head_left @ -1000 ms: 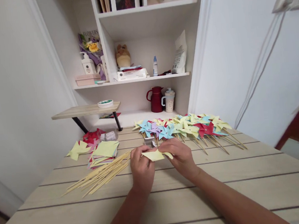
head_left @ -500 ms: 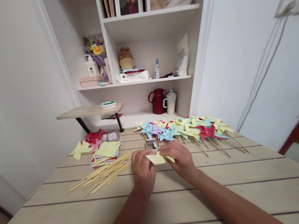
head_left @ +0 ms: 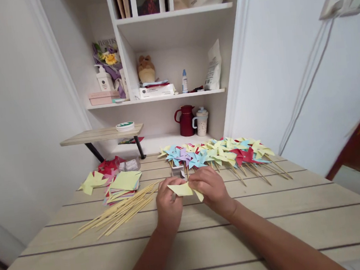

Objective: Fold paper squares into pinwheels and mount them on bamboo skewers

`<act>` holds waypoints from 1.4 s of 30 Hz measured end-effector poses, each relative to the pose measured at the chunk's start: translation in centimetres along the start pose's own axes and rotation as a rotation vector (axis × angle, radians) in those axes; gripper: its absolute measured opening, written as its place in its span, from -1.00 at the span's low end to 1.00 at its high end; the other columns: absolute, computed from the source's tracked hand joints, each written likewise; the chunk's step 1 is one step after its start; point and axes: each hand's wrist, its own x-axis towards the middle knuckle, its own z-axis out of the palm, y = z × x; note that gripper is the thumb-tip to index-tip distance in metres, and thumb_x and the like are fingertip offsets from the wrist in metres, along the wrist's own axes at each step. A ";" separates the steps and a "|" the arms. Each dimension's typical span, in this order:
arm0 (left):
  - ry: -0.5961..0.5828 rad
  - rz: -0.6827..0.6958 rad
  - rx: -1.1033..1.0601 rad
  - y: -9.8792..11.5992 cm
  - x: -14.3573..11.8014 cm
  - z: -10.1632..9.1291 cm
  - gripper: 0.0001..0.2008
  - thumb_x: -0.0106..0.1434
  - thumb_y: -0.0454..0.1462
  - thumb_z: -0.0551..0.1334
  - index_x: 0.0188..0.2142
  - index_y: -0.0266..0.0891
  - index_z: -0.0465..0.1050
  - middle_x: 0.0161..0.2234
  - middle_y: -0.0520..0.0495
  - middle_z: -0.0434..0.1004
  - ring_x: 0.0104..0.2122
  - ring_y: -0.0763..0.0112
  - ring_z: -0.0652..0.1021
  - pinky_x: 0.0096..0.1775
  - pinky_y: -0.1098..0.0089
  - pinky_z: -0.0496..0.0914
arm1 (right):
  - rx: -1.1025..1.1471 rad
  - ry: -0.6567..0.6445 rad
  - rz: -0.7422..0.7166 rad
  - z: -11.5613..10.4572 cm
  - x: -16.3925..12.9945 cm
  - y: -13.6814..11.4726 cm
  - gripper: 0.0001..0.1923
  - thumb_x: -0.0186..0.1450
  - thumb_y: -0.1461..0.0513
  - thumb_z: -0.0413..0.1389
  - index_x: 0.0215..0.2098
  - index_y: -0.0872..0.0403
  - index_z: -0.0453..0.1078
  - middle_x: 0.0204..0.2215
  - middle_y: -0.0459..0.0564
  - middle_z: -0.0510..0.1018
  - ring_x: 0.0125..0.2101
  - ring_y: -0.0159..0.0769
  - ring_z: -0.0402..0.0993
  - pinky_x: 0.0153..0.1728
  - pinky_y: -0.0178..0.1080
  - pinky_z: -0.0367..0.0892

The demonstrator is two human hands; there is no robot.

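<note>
Yellow paper (head_left: pixel 182 189) sits between both hands above the table (head_left: pixel 271 228), long axis left-right. Left hand (head_left: pixel 168 202) pinches its left end, right hand (head_left: pixel 211 187) pinches its right end. Sticks (head_left: pixel 123 208) lie nearer the left hand.

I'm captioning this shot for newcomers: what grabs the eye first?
The row of colourful paper pinwheels on sticks across the table's far side. Nearer, the left hand and right hand pinch a yellow paper piece; bamboo skewers lie fanned to their left.
</note>
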 end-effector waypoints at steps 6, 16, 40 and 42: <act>0.029 0.101 0.108 -0.2 -0.1 0.4 -0.71 0.21 -0.50 0.17 -0.18 -0.15 0.52 -0.26 -0.05 0.58 -0.20 0.33 0.54 -0.13 0.31 0.37 | 0.065 0.007 0.047 0.1 -0.2 0.7 -0.73 0.32 0.44 -0.02 -0.22 -0.03 0.40 -0.30 0.00 0.62 -0.27 -0.22 0.52 -0.24 -0.10 0.36; 0.342 -0.450 0.420 -5.6 1.6 -6.0 -0.76 0.33 -0.24 0.11 -0.20 -0.21 0.56 -0.23 -0.11 0.62 -0.22 0.28 0.56 -0.14 0.32 0.37 | 0.097 0.109 0.396 -1.2 -1.3 3.4 -0.88 0.27 0.33 0.13 -0.32 -0.03 0.44 -0.37 -0.05 0.62 -0.28 -0.20 0.58 -0.28 -0.17 0.44; -0.504 -0.320 0.927 -3.7 -2.3 -10.6 -0.81 0.30 -0.28 0.16 -0.33 -0.17 0.57 -0.22 -0.11 0.54 -0.16 0.19 0.49 -0.10 0.19 0.22 | 0.155 -0.012 0.500 -0.8 -1.4 2.5 -0.90 0.27 0.30 0.11 -0.36 -0.01 0.44 -0.38 -0.05 0.62 -0.32 -0.22 0.56 -0.31 -0.22 0.38; -0.530 -0.343 0.936 -3.7 -2.3 -10.6 -0.82 0.30 -0.26 0.18 -0.32 -0.17 0.58 -0.20 -0.11 0.55 -0.14 0.16 0.49 -0.10 0.18 0.22 | 0.159 -0.029 0.502 -0.8 -1.4 2.5 -0.89 0.27 0.31 0.10 -0.36 -0.01 0.44 -0.37 -0.05 0.63 -0.31 -0.22 0.57 -0.30 -0.22 0.38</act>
